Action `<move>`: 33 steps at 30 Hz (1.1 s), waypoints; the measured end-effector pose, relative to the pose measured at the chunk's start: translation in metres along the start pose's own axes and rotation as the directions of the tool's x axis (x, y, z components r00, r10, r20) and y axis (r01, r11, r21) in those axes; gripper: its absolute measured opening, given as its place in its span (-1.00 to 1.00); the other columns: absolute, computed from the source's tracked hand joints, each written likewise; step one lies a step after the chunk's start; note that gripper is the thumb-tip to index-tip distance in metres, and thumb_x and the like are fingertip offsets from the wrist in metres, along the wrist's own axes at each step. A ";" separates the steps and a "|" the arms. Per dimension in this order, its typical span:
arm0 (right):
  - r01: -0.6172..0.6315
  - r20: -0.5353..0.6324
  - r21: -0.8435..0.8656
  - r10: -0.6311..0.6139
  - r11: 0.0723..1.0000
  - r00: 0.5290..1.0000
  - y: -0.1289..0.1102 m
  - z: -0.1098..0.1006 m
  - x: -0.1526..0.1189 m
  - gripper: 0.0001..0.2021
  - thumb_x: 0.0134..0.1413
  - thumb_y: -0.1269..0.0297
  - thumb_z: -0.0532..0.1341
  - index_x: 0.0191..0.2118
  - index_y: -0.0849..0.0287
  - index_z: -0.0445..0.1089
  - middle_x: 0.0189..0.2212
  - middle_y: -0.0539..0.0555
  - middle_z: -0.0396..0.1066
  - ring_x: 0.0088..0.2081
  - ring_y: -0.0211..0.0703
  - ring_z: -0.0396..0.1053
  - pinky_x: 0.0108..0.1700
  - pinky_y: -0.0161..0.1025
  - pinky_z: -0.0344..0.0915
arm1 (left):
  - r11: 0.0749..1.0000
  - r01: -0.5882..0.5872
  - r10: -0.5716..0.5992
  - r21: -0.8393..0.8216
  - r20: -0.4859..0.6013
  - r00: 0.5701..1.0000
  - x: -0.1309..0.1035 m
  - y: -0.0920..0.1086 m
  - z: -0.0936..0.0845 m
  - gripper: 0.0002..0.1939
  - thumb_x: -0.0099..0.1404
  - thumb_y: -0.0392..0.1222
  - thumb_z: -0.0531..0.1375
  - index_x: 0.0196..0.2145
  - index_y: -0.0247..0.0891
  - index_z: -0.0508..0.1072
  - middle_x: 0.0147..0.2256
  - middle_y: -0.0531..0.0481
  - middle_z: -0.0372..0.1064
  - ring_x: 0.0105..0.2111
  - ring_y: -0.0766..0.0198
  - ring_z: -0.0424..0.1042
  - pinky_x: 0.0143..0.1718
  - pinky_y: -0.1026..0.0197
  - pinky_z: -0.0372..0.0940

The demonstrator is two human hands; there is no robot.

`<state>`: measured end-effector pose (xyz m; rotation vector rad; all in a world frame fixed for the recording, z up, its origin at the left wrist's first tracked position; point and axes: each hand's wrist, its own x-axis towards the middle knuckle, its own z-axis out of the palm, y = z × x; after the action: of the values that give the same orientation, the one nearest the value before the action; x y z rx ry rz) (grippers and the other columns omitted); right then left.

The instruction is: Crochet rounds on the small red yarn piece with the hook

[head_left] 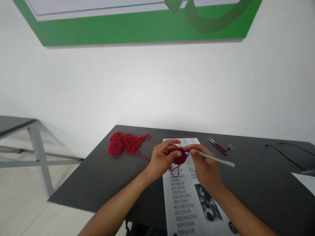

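Observation:
My left hand pinches a small round piece of red crochet between thumb and fingers, with a strand of red yarn running over the raised index finger. A loose loop of yarn hangs below the piece. In my right hand is a crochet hook with a pale grey handle, held like a pen. Its metal tip meets the upper edge of the red piece; whether it sits inside a stitch is too small to tell. Beneath both hands lies a printed pattern sheet with rows of text and a dark photo.
A ball of red yarn with a tangled heap lies at the table's back left. Red-handled thread snips with a small ring are at the back right. Glasses and a white paper lie far right. A white wall stands behind.

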<state>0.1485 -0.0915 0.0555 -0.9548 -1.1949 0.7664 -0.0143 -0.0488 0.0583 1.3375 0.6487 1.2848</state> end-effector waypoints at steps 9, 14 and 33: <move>0.099 0.005 -0.041 -0.099 0.994 0.995 -0.003 -0.004 0.003 -0.76 0.23 0.01 0.29 -0.31 0.05 0.53 -0.33 0.02 0.60 -0.27 -0.13 0.54 -0.20 -0.25 0.43 | 1.000 0.007 -0.007 -0.024 0.023 1.000 0.000 0.002 0.001 -0.53 0.03 -0.06 0.51 -0.13 -0.32 0.58 -0.37 -0.07 0.63 -0.41 0.21 0.59 -0.32 0.24 0.47; 0.258 0.093 -0.182 -0.244 0.949 0.965 -0.006 -0.008 0.004 -0.82 0.30 0.12 0.25 -0.28 0.05 0.51 -0.32 0.02 0.56 -0.25 -0.12 0.52 -0.19 -0.24 0.43 | 0.992 -0.057 0.055 0.115 0.022 0.998 -0.001 -0.001 -0.001 -0.56 0.09 -0.08 0.47 -0.10 -0.33 0.58 -0.36 -0.09 0.63 -0.40 0.20 0.59 -0.33 0.24 0.48; 0.713 0.411 -0.534 -0.597 0.455 0.689 0.010 -0.007 0.008 -0.83 0.30 0.44 0.22 -0.05 0.10 0.46 -0.19 0.16 0.46 -0.13 -0.01 0.43 -0.09 -0.03 0.48 | 0.993 -0.064 0.064 0.098 0.000 0.998 -0.006 -0.017 0.007 -0.63 0.25 -0.16 0.36 0.02 -0.22 0.58 -0.22 -0.12 0.64 -0.25 0.18 0.61 -0.22 0.20 0.48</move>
<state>0.1570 -0.0813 0.0488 -0.8660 -1.8976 -0.2833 -0.0044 -0.0529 0.0416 1.4469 0.6835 1.3214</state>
